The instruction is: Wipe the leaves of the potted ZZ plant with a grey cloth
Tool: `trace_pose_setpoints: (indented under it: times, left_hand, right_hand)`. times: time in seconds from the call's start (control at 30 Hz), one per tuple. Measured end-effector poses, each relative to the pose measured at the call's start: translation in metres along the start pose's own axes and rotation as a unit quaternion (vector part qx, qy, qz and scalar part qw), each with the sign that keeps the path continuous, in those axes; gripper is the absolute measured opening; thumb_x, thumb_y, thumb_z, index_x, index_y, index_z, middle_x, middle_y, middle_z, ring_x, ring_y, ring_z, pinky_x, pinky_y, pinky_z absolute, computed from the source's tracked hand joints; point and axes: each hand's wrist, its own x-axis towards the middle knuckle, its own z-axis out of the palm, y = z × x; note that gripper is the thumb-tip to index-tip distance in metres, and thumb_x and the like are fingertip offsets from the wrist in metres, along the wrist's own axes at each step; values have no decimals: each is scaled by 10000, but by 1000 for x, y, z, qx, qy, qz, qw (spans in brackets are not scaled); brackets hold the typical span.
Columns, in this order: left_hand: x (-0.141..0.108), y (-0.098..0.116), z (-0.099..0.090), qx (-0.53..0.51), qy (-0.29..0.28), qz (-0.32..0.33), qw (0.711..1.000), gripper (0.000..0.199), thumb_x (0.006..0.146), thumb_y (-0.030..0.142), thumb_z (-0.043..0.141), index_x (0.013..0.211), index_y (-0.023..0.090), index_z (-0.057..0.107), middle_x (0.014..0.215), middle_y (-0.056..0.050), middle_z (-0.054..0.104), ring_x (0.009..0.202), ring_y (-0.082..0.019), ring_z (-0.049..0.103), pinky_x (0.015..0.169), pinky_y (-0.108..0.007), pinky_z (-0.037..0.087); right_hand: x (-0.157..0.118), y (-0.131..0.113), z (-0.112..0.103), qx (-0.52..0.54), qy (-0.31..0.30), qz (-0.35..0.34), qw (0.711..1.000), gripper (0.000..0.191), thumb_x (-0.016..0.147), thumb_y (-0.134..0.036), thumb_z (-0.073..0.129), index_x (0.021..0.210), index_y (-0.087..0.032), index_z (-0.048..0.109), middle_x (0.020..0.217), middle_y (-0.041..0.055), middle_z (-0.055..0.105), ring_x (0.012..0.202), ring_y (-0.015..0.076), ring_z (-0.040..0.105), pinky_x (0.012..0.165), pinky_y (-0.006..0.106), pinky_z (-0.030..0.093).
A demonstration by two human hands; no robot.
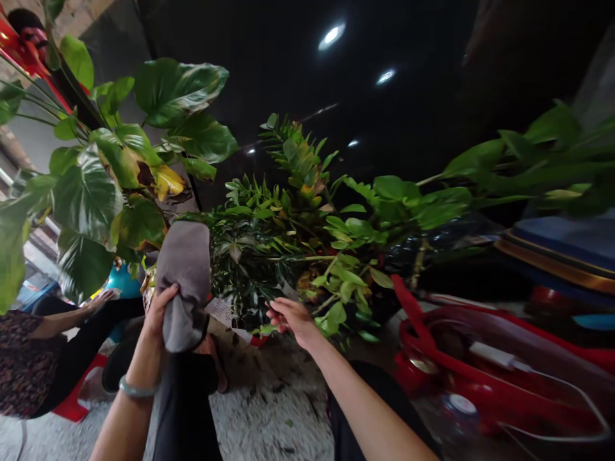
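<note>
My left hand (158,314) grips a grey cloth (185,282) that rests over my knee. My right hand (293,320) reaches into the lower leaves of a dark green potted plant (269,237), with its fingers pinched at a small leaf or stem near a white tag (221,312). Whether anything is held between those fingers is hard to tell. A bracelet (137,388) sits on my left wrist.
A large-leaved plant (120,160) with a yellowed leaf stands at the left. Another person sits at the far left, a hand (98,301) on their knee. A red object with a white cable (480,371) lies at the right. Speckled floor (269,410) with leaf scraps lies below.
</note>
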Motion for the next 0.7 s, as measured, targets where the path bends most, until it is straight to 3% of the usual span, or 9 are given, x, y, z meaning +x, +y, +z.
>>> trace_pose_setpoints:
  times: [0.07, 0.13, 0.27, 0.33, 0.4, 0.5, 0.57, 0.63, 0.7]
  left_hand:
    - [14, -14, 19, 16, 21, 27, 999, 444, 687, 258, 843, 1093, 150, 699, 753, -43, 782, 600, -207, 733, 615, -298, 611]
    - [17, -47, 28, 61, 6, -5, 998, 397, 621, 235, 874, 969, 121, 722, 706, -55, 769, 564, -196, 709, 596, -288, 594]
    - [-14, -103, 11, 101, -123, -114, 981, 486, 564, 315, 916, 966, 82, 775, 767, -114, 788, 730, -277, 760, 710, -340, 609]
    - [-33, -99, -1, 96, -148, -132, 975, 542, 549, 318, 923, 1023, 98, 780, 808, -114, 798, 794, -310, 769, 750, -361, 613]
    - [-43, -74, -6, 77, -140, -105, 982, 602, 534, 305, 928, 1083, 119, 768, 838, -105, 804, 825, -327, 772, 759, -369, 619]
    - [-33, -27, 3, 27, -104, -22, 994, 652, 526, 299, 932, 1127, 135, 741, 859, -96, 807, 837, -326, 773, 738, -358, 629]
    - [-16, -11, 14, 1, -72, 19, 997, 591, 561, 302, 918, 1097, 140, 732, 837, -82, 803, 782, -292, 770, 696, -333, 627]
    - [2, -16, 25, -8, -29, 29, 999, 476, 615, 295, 887, 1036, 144, 727, 774, -58, 787, 683, -241, 750, 644, -309, 615]
    - [9, -39, 31, 12, 1, 6, 1000, 390, 643, 279, 859, 983, 140, 725, 713, -43, 765, 595, -206, 716, 605, -299, 598]
  right_hand:
    - [1, 0, 4, 3, 1, -3, 1000, 100, 750, -248, 723, 741, -173, 658, 552, 9, 693, 405, 116, 584, 338, 179, 390]
    - [0, 0, 6, 4, 4, -10, 1000, 102, 765, -254, 704, 737, -186, 635, 551, 0, 690, 402, 112, 581, 346, 177, 394]
    - [-1, 0, 2, -13, 9, -19, 1000, 135, 760, -256, 702, 679, -196, 613, 526, -17, 673, 395, 104, 575, 345, 166, 372]
    - [-1, 1, -2, -29, 6, -16, 999, 176, 740, -250, 710, 615, -193, 600, 490, -21, 650, 372, 97, 549, 330, 163, 339]
    - [-1, 1, -4, -44, 0, -14, 999, 200, 718, -245, 716, 571, -189, 594, 472, -22, 639, 358, 92, 528, 318, 161, 307]
    - [-2, 0, -4, -54, -8, -18, 998, 168, 699, -264, 716, 587, -181, 623, 494, -20, 654, 375, 90, 528, 325, 158, 295]
    - [-2, -1, -2, -51, -9, -26, 998, 152, 700, -297, 709, 628, -180, 644, 518, -20, 664, 394, 92, 535, 335, 160, 297]
    - [-2, -2, 0, -43, -7, -32, 999, 164, 704, -333, 702, 665, -182, 652, 531, -20, 667, 408, 98, 544, 346, 168, 307]
    - [-2, -3, 0, -37, -5, -37, 999, 188, 702, -366, 705, 676, -190, 642, 539, -17, 669, 422, 110, 560, 360, 181, 330]
